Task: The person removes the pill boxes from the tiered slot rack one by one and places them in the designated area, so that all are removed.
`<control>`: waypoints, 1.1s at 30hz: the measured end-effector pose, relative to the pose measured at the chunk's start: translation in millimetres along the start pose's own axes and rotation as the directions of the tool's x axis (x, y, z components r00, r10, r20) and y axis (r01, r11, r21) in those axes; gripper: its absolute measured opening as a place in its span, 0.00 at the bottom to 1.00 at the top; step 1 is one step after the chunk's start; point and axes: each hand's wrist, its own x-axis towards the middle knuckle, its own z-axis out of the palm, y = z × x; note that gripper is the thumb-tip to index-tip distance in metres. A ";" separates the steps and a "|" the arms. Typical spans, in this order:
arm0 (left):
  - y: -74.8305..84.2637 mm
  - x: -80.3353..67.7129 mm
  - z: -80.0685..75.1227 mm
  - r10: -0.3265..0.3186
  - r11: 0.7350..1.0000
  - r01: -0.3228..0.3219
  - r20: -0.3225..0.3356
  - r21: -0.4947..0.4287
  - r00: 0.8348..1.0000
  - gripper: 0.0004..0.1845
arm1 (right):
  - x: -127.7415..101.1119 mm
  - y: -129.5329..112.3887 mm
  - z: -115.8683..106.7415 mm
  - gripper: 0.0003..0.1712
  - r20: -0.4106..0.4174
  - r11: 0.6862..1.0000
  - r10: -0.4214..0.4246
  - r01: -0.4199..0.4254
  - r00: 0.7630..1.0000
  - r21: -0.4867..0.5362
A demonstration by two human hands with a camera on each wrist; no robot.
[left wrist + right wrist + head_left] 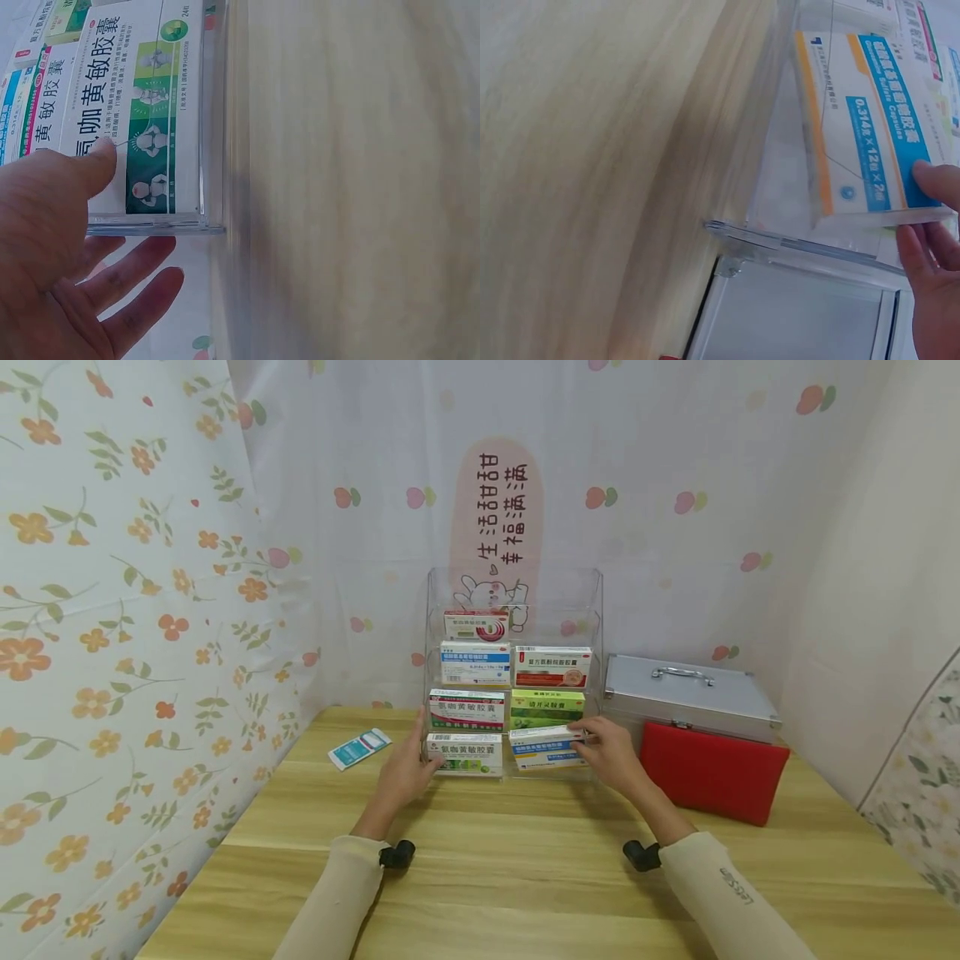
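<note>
A clear tiered display rack [592, 627] stands on the table with medicine boxes in its tiers. My right hand [611, 752] pinches the right end of a white, blue and orange medicine box [543, 750], thumb on its front. That box sits tilted at the bottom right tier, its right end higher. My left hand [405, 772] holds the rack's lower left side. In the left wrist view its thumb [101, 166] lies over a white and green medicine box [154, 112], while the other fingers spread along the outside of the rack's side wall.
Above stand more medicine boxes, including a red and green one [467, 712] and a lime green one [546, 706]. Right of the rack are a silver case [690, 693] and a red pouch [712, 772]. A white and teal packet [360, 749] lies at the left.
</note>
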 end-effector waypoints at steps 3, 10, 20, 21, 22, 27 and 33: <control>0.5 0.1 0.5 -0.008 1.000 0.008 -0.001 -0.001 1.000 0.52 | -1.9 0.4 0.8 0.15 -0.052 0.999 -0.020 0.022 0.998 0.027; 0.3 0.4 1.2 -0.020 0.999 0.020 0.004 -0.031 1.000 0.53 | -5.4 3.9 4.1 0.10 -0.169 0.992 -0.054 0.072 0.984 0.104; -2.8 -0.5 3.6 -0.010 0.997 0.010 0.001 -0.074 1.000 0.51 | -5.5 1.5 1.8 0.08 -0.188 0.987 -0.049 0.076 0.981 0.141; -3.2 -0.2 3.8 -0.009 0.997 0.010 0.002 -0.078 1.000 0.51 | -5.0 1.1 1.1 0.08 -0.192 0.986 -0.042 0.071 0.981 0.152; -3.6 0.1 4.0 -0.008 0.997 0.008 0.001 -0.080 1.000 0.52 | -4.4 0.8 0.6 0.08 -0.196 0.985 -0.036 0.068 0.980 0.158; -4.5 1.9 3.2 -0.012 0.995 0.013 0.002 -0.095 1.000 0.52 | -2.0 -0.3 -1.3 0.09 -0.227 0.981 -0.041 0.082 0.973 0.177; -6.1 3.3 3.6 -0.004 0.996 0.005 0.006 -0.095 1.000 0.51 | -0.3 -16.2 -7.8 0.10 -0.302 0.972 -0.088 0.149 0.949 0.185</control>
